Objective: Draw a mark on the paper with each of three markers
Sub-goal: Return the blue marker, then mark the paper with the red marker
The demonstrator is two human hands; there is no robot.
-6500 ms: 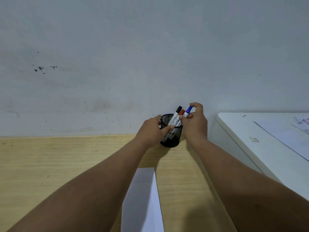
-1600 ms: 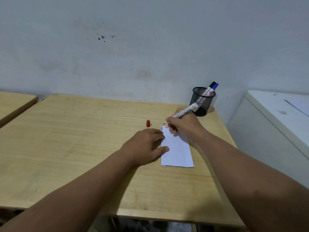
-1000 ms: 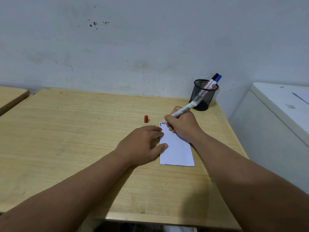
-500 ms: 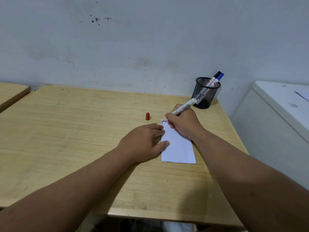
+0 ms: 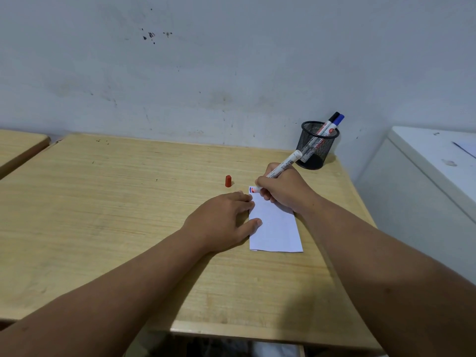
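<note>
A folded white paper (image 5: 277, 229) lies on the wooden desk (image 5: 108, 202). My right hand (image 5: 284, 189) grips the uncapped red marker (image 5: 283, 164), whose tip touches the paper's far left corner, where a short blue mark and a red mark show. My left hand (image 5: 222, 220) rests flat on the paper's left edge, fingers spread, holding nothing. The red cap (image 5: 228, 181) stands on the desk just left of the paper. The black-capped and blue-capped markers (image 5: 332, 123) stand in the black mesh cup (image 5: 315, 146) at the desk's far right corner.
A stained white wall rises right behind the desk. A white cabinet (image 5: 432, 176) with a sheet on top stands close to the desk's right side. Another wooden desk's corner (image 5: 18, 148) shows at the far left.
My right hand has kept the red marker's tip at the paper's far corner, and a red mark now shows beside the blue one. My left hand stays on the paper.
</note>
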